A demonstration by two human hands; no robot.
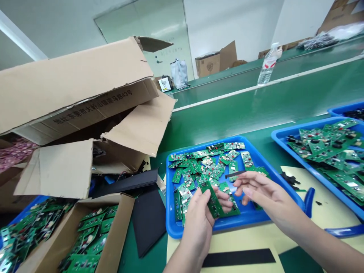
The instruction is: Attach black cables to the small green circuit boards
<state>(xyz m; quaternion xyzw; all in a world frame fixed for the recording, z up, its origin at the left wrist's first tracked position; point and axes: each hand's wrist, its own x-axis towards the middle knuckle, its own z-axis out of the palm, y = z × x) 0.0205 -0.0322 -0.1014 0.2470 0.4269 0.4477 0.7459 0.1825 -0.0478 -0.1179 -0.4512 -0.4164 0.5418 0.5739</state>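
My left hand (197, 223) grips a green circuit board (213, 199) by its edge, low over a blue plastic tray (182, 227) heaped with loose green circuit boards (206, 165). My right hand (269, 193) is just to its right, fingers apart, above the tray's right side. A thin black strip (235, 174) reaches the top of those fingers, though I cannot tell whether that hand holds it. The lower part of the tray is hidden under both hands.
A second blue tray (307, 159) of boards lies at right, beyond small black pieces (290, 180) on a yellow mat (327, 197). Large torn cardboard cartons (71, 87) crowd the left, one holding boards (91, 235). Black sheets (149, 223) lie beside them on the green bench.
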